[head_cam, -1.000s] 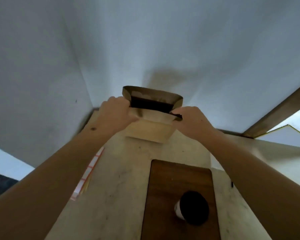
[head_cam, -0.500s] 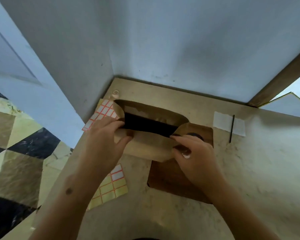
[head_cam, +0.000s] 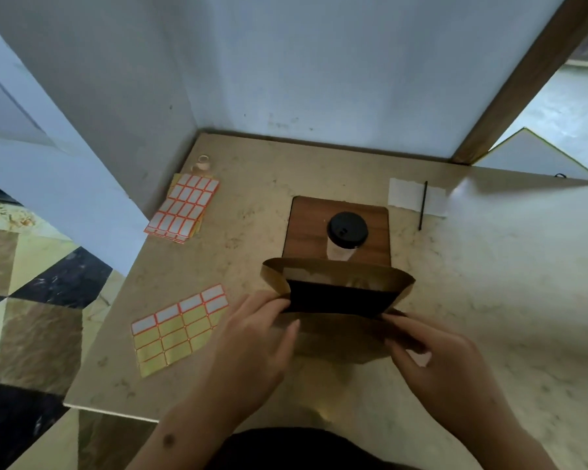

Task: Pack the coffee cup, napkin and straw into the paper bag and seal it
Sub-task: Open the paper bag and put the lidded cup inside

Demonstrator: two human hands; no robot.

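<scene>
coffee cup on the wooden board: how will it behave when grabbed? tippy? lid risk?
The coffee cup stands upright, tall and capped by a wider black lid, so it is probably top-heavy and apt to tip if pushed high. Its paper wall likely dents under a hard squeeze. Fill level can't be seen, so weight is uncertain.

The wooden board [head_cam: 306, 228] is lying on the table [head_cam: 489, 300], and everything here is placed from it. The coffee cup [head_cam: 345, 235] is standing on the board. The paper bag [head_cam: 336, 300] is sitting just in front of the board, overlapping its near edge. The napkin [head_cam: 404, 196] is lying to the board's right, with the straw [head_cam: 422, 205] resting across it. One sticker sheet [head_cam: 184, 206] is lying to the board's left, another sticker sheet [head_cam: 180, 327] to its front left.
</scene>
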